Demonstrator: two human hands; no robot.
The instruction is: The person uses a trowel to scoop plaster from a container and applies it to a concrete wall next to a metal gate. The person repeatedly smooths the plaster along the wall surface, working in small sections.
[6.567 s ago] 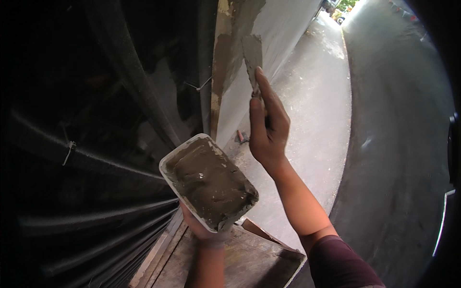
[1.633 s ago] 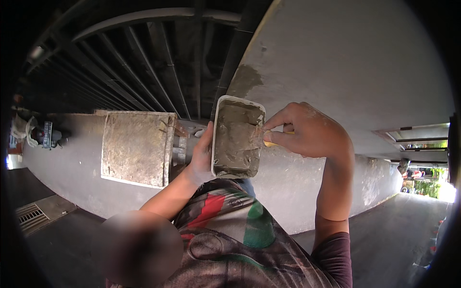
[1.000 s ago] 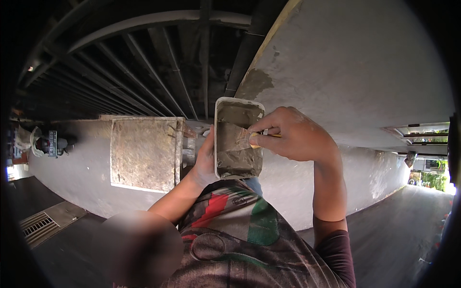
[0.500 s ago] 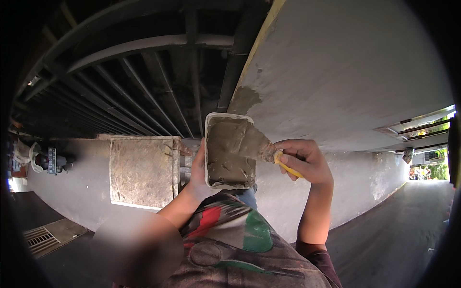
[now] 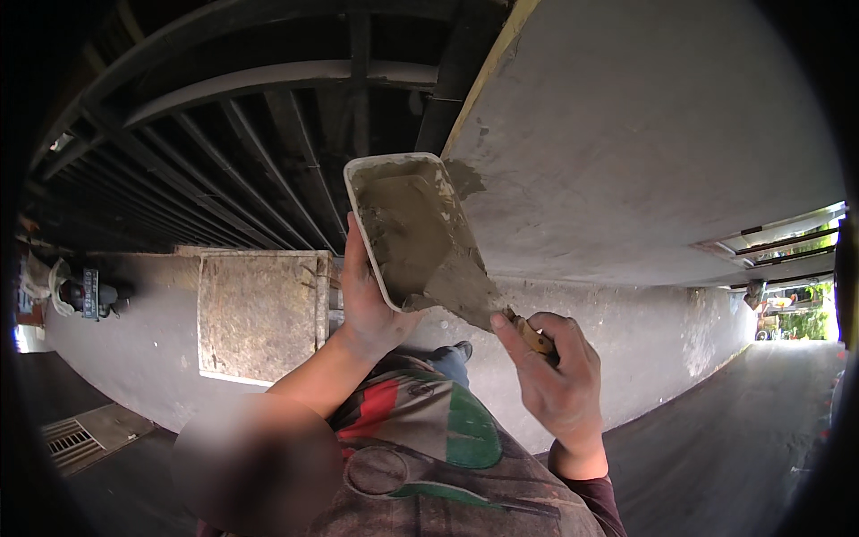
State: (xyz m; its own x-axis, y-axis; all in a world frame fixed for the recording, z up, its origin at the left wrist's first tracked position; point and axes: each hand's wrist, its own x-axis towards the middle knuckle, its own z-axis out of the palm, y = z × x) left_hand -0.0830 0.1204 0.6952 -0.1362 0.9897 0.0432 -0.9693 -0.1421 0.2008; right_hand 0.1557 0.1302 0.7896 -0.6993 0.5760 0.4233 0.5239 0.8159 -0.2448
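Note:
My left hand [image 5: 369, 300] grips a white rectangular plastic tub [image 5: 351, 183] from its left side and underneath, tilting it. Wet grey-brown mortar [image 5: 403, 224] coats the inside of the tub. A putty knife [image 5: 463, 288], its blade smeared with mortar, lies across the tub's near right corner. My right hand [image 5: 564, 376] is closed around the knife's yellow handle, thumb stretched toward the blade. Beyond the tub, a patch of damp mortar [image 5: 465, 177] shows on the grey plastered wall [image 5: 644, 134], close to its yellowish edge.
A dark metal gate with bars [image 5: 268, 134] fills the far left. Left of my arm stands a stained, pale square board or slab [image 5: 259, 313]. Farther left are a small machine [image 5: 97, 294] and a white bag [image 5: 61, 286]. A floor grate [image 5: 72, 440] lies lower left.
The tub has moved up and left and tilted. The putty knife has swung from the tub's right side to its near right corner, and my right hand has lowered and turned.

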